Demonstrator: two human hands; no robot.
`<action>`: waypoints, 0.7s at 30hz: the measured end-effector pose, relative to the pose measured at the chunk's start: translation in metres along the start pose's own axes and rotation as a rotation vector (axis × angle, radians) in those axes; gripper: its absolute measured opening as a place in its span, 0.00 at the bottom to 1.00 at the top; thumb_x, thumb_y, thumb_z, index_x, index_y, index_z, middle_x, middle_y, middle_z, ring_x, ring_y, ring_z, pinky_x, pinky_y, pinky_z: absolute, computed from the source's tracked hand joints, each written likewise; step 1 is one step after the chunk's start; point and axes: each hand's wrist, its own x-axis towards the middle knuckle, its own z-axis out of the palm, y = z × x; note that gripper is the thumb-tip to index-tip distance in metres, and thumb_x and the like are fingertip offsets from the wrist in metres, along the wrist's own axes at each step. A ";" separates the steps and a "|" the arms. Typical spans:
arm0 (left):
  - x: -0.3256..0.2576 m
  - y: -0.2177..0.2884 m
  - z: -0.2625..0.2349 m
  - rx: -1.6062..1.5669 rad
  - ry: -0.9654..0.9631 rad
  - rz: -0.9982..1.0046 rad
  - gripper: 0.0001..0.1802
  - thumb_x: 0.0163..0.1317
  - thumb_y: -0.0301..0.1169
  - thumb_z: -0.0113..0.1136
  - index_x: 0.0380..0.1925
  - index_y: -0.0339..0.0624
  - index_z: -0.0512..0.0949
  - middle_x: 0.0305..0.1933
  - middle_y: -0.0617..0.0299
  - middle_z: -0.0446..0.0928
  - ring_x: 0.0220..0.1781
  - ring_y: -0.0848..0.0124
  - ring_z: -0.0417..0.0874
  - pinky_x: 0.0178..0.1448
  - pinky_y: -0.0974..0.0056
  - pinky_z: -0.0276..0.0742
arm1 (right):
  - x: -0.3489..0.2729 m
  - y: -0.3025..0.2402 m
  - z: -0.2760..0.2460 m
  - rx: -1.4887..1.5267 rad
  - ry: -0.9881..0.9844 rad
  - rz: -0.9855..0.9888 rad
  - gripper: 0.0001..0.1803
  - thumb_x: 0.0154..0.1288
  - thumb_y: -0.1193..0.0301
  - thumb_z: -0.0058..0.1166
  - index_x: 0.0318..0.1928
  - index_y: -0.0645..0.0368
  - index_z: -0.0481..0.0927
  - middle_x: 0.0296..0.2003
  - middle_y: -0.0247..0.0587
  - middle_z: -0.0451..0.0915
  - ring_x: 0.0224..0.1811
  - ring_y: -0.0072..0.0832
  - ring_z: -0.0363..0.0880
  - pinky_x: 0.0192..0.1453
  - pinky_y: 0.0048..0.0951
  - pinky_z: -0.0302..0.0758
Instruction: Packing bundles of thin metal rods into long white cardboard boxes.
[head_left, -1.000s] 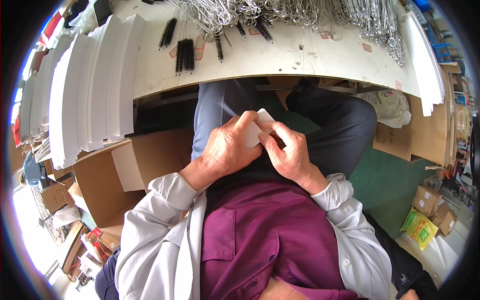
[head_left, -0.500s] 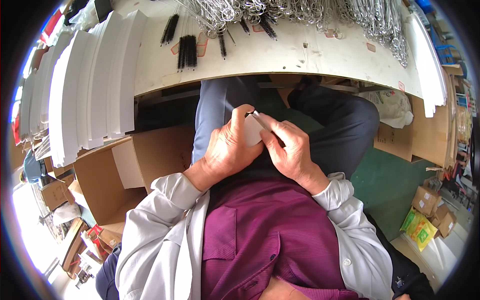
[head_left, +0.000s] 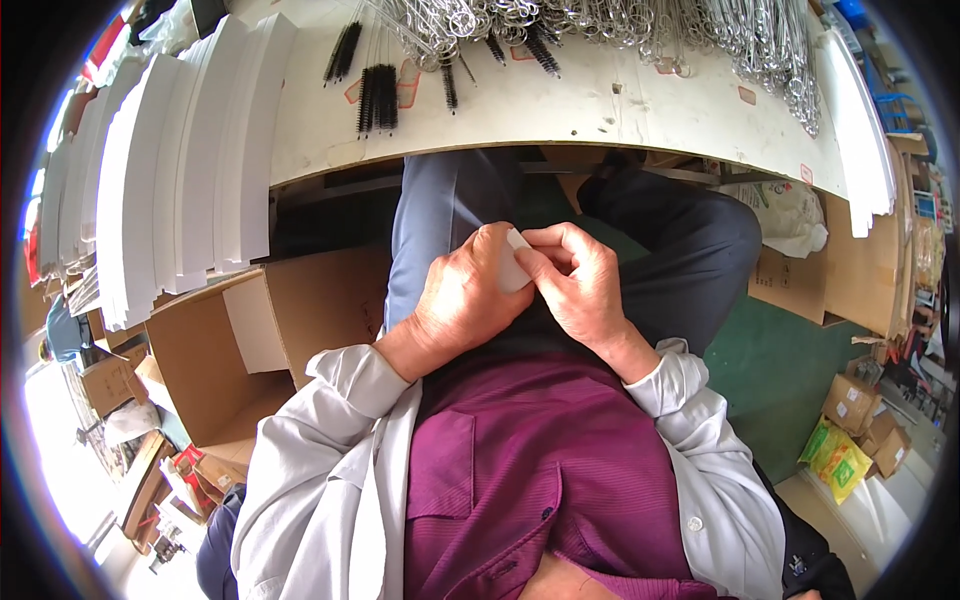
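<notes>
Since half a second ago, both hands close tighter; the thin rod end no longer shows. Left hand (head_left: pixel 465 300) cups a small white card (head_left: pixel 514 268) over the lap; right hand (head_left: pixel 575 282) pinches its edge. Likely mid-packing; next needs a steady grip.

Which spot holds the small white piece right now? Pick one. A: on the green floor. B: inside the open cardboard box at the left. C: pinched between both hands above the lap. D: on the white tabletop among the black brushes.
C: the small white piece sits between the left hand and the right hand, held together over the lap below the table edge.
</notes>
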 end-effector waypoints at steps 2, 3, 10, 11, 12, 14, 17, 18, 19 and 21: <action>0.000 0.000 0.000 0.002 0.000 0.008 0.32 0.55 0.36 0.77 0.57 0.37 0.75 0.49 0.46 0.84 0.47 0.46 0.89 0.48 0.49 0.87 | 0.000 0.000 -0.003 -0.014 0.002 0.008 0.09 0.73 0.74 0.64 0.46 0.68 0.84 0.36 0.45 0.91 0.40 0.20 0.89 0.44 0.23 0.85; 0.000 0.000 0.000 0.006 -0.001 0.017 0.32 0.54 0.36 0.77 0.57 0.37 0.76 0.48 0.46 0.84 0.47 0.46 0.89 0.47 0.49 0.87 | 0.001 0.000 -0.004 0.030 0.016 0.061 0.08 0.73 0.74 0.65 0.45 0.68 0.84 0.35 0.43 0.91 0.37 0.18 0.88 0.42 0.22 0.83; -0.002 -0.002 0.003 -0.004 0.017 0.031 0.32 0.53 0.34 0.78 0.56 0.36 0.76 0.47 0.47 0.84 0.45 0.48 0.90 0.47 0.49 0.87 | 0.006 -0.002 -0.011 0.191 0.027 0.274 0.06 0.71 0.73 0.67 0.40 0.64 0.87 0.28 0.33 0.87 0.25 0.11 0.78 0.28 0.17 0.73; -0.002 -0.003 0.004 -0.003 0.022 0.035 0.32 0.52 0.34 0.78 0.55 0.35 0.76 0.46 0.47 0.85 0.45 0.48 0.90 0.46 0.49 0.87 | 0.006 -0.002 -0.012 0.196 0.029 0.280 0.07 0.71 0.72 0.67 0.38 0.64 0.87 0.27 0.32 0.86 0.24 0.12 0.78 0.26 0.17 0.72; -0.002 -0.003 0.005 -0.002 0.027 0.040 0.32 0.52 0.34 0.78 0.55 0.35 0.76 0.46 0.47 0.85 0.45 0.48 0.90 0.46 0.49 0.87 | 0.006 -0.001 -0.013 0.195 0.029 0.281 0.07 0.71 0.72 0.67 0.38 0.64 0.87 0.27 0.32 0.86 0.24 0.12 0.78 0.26 0.17 0.72; -0.002 -0.004 0.006 0.000 0.034 0.051 0.32 0.52 0.33 0.79 0.55 0.35 0.76 0.46 0.47 0.85 0.44 0.48 0.90 0.46 0.50 0.88 | 0.006 0.001 -0.014 0.172 0.038 0.281 0.08 0.71 0.71 0.67 0.36 0.63 0.87 0.25 0.32 0.85 0.22 0.12 0.77 0.22 0.18 0.70; -0.003 -0.005 0.005 0.004 0.039 0.071 0.32 0.51 0.33 0.79 0.55 0.35 0.76 0.46 0.47 0.85 0.44 0.48 0.90 0.46 0.50 0.88 | 0.008 -0.001 -0.014 0.155 0.035 0.281 0.07 0.71 0.71 0.66 0.36 0.62 0.87 0.24 0.31 0.84 0.21 0.12 0.77 0.21 0.18 0.69; -0.003 -0.005 0.005 0.006 0.036 0.081 0.32 0.51 0.33 0.79 0.55 0.34 0.76 0.46 0.47 0.85 0.44 0.48 0.90 0.46 0.50 0.88 | 0.008 -0.001 -0.014 0.155 0.035 0.282 0.07 0.71 0.71 0.66 0.36 0.62 0.87 0.24 0.31 0.84 0.21 0.12 0.77 0.21 0.18 0.69; -0.002 -0.005 0.004 0.006 0.035 0.081 0.32 0.51 0.33 0.79 0.55 0.34 0.76 0.46 0.47 0.85 0.44 0.48 0.90 0.46 0.50 0.88 | 0.008 -0.002 -0.014 0.165 0.035 0.295 0.07 0.71 0.71 0.66 0.35 0.62 0.87 0.24 0.31 0.84 0.21 0.12 0.77 0.21 0.18 0.69; -0.002 -0.004 0.004 -0.011 0.019 0.076 0.32 0.51 0.32 0.79 0.55 0.34 0.76 0.46 0.46 0.85 0.45 0.47 0.90 0.46 0.50 0.88 | 0.008 -0.001 -0.013 0.176 0.036 0.310 0.08 0.71 0.71 0.66 0.35 0.63 0.87 0.24 0.30 0.84 0.22 0.11 0.76 0.22 0.18 0.69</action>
